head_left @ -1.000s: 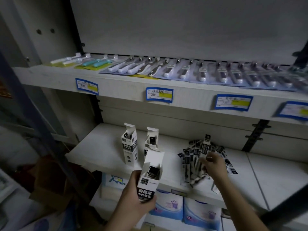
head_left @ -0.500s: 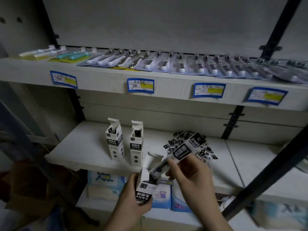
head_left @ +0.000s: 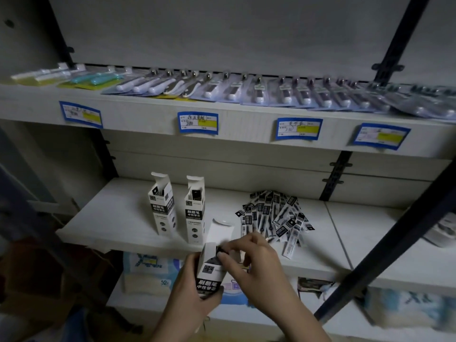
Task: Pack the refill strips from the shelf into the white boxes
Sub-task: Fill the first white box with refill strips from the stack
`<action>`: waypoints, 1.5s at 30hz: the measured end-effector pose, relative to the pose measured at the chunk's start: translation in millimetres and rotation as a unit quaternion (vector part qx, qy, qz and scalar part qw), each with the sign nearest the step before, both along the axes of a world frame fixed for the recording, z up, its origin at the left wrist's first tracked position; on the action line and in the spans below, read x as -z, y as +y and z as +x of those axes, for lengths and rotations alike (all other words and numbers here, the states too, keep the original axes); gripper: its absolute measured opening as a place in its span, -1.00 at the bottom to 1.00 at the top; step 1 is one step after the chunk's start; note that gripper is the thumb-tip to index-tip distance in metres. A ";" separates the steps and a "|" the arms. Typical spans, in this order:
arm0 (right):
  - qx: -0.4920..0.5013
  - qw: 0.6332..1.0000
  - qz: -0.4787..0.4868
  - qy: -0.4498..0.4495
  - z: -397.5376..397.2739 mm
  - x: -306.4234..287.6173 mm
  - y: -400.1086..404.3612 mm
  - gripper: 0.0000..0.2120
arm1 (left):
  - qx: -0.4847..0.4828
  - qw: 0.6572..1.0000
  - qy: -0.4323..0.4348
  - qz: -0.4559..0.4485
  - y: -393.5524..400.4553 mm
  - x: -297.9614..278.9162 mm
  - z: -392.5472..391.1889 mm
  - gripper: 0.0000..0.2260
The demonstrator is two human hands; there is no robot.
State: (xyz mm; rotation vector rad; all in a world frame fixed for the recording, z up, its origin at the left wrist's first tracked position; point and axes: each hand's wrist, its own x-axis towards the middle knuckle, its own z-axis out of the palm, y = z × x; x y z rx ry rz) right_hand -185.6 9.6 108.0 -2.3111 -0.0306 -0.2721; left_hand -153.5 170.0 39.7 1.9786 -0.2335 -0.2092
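Observation:
My left hand point(head_left: 190, 290) grips a white box point(head_left: 209, 272) with black lettering, its top flap open, in front of the middle shelf point(head_left: 118, 218). My right hand point(head_left: 256, 265) is at the box's mouth, fingertips pinching the dark end of a refill strip point(head_left: 220, 250) that sits almost wholly inside. Two more white boxes point(head_left: 161, 213) point(head_left: 195, 213) stand upright on the shelf with open flaps. A loose pile of refill strips point(head_left: 274, 215) lies to their right, just beyond my right hand.
The upper shelf point(head_left: 148, 114) carries a row of blister packs point(head_left: 246, 91) and blue price labels point(head_left: 197, 122). A dark diagonal bar point(head_left: 394, 245) crosses the right side. Soft packages point(head_left: 148, 270) lie on the shelf below.
My right hand took a strip from the pile, brought it to the held box and pushed it down until only its end shows. The left hand kept hold of the box.

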 end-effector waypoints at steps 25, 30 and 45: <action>0.352 0.884 0.196 0.238 106.1 136.6 -92.3 -0.67 | -0.026 0.999 0.035 -0.030 -12.2 -7.6 1.1 -0.49; 0.377 0.859 0.240 0.250 114.4 144.6 -103.1 -0.74 | -0.036 0.998 0.037 -0.033 -3.5 -5.8 2.0 -0.46; 0.315 0.909 0.273 0.011 58.5 62.3 -125.7 -0.84 | -0.006 1.000 0.019 -0.020 1.7 14.7 21.2 -0.46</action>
